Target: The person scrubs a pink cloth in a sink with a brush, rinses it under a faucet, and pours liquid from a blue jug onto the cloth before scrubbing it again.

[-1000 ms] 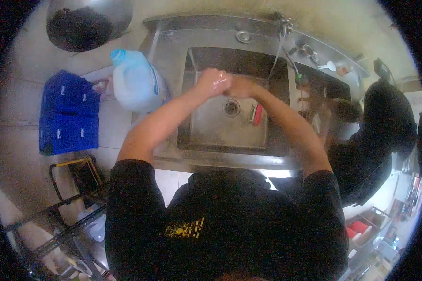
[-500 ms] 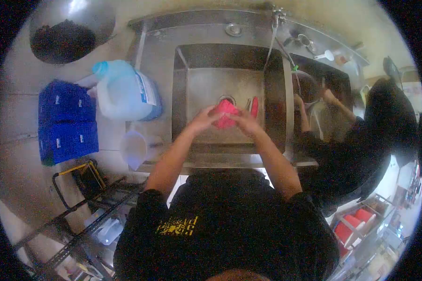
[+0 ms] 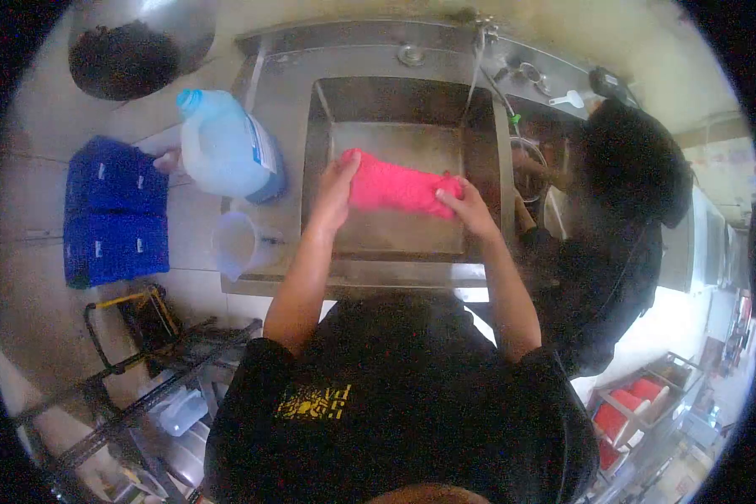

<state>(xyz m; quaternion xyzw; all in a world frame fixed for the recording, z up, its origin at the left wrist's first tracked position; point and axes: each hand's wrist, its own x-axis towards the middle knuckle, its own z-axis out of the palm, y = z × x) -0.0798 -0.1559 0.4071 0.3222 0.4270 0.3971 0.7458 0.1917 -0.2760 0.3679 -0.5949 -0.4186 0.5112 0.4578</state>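
Note:
A bright pink cloth (image 3: 399, 186) is stretched out sideways above the steel sink (image 3: 395, 254). My left hand (image 3: 336, 190) is closed on its left end, thumb on top. At the right end, my right hand (image 3: 469, 207) grips the cloth with the thumb pressed over it. The cloth hides the drain and part of the sink floor.
To the left stand a large jug of blue liquid (image 3: 227, 147), a plastic measuring jug (image 3: 237, 244) and blue crates (image 3: 116, 210). A co-worker in black (image 3: 617, 244) leans over the neighbouring basin at right. A tap hose (image 3: 477, 63) hangs behind.
The pink cloth has gone from bunched near the drain to spread wide between my hands, which have moved apart and lifted. The co-worker leans closer in from the right.

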